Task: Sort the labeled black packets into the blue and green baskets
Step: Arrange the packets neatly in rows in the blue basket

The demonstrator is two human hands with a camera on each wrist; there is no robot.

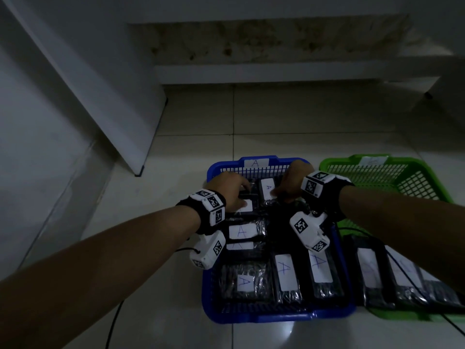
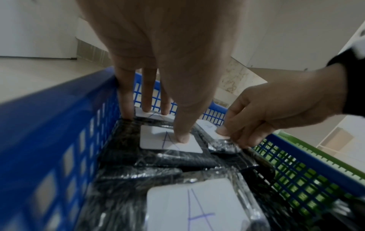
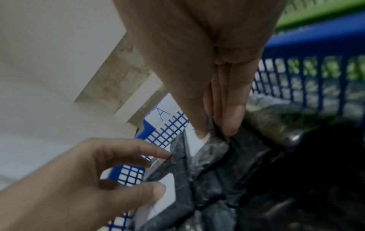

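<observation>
Both hands are at the far end of the blue plastic mesh basket, which sits on the tiled floor.

Left hand: fingers straight, spread, tips pressing down. Thumb tip is on the white "A" label of a flat black plastic-wrapped packet; the other fingertips land on the next packet beyond it, against the far wall.

Right hand: thumb and fingers pinch the near edge of another black packet with a white "A" label, just right of the left hand. Its long axis runs away from the person; the pinched end looks slightly lifted.

Count in the blue basket, head view: about eight packets with visible labels, all reading "A" where legible. Nearer than the left hand they lie crosswise; nearer than the right hand they lie lengthwise.

Green plastic mesh basket touches the blue one on the right-hand side. It holds at least three labelled packets, lengthwise, under the right forearm; letters too blurred to read.
</observation>
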